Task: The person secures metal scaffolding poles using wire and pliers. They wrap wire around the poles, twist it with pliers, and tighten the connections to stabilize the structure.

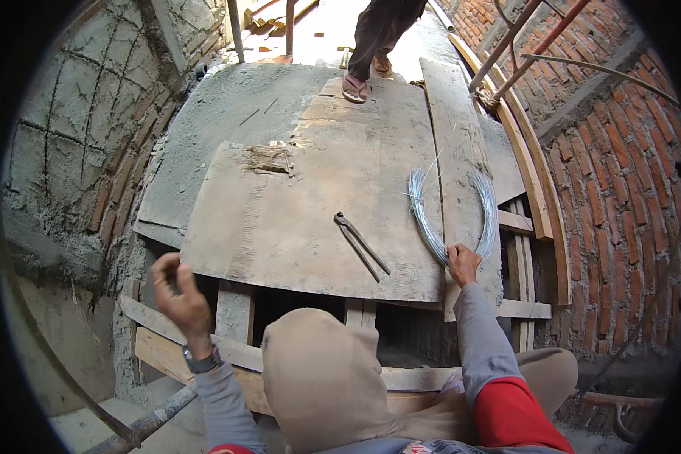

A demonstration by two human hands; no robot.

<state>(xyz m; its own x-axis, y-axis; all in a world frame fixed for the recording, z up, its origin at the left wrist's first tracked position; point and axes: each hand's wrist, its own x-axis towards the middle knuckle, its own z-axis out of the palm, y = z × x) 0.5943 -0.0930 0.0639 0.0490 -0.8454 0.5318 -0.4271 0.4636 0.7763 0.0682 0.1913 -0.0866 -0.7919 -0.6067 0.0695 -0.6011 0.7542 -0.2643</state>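
My right hand is closed around the lower bend of a U-shaped bundle of thin silvery wire, which lies on the plywood boards. A few loose wire ends stick up from its left arm. To the left of the bundle rests a pair of dark end-cutting pincers, with jaws pointing away from me and handles slightly apart. My left hand is raised near the boards' front left corner. Its fingers are loosely bent and apart, with nothing visible in them.
Another person's legs and a sandalled foot are at the far end of the boards. A splintered hole breaks the plywood. Gaps between timber beams open along the front edge. Brick walls and metal poles flank the platform.
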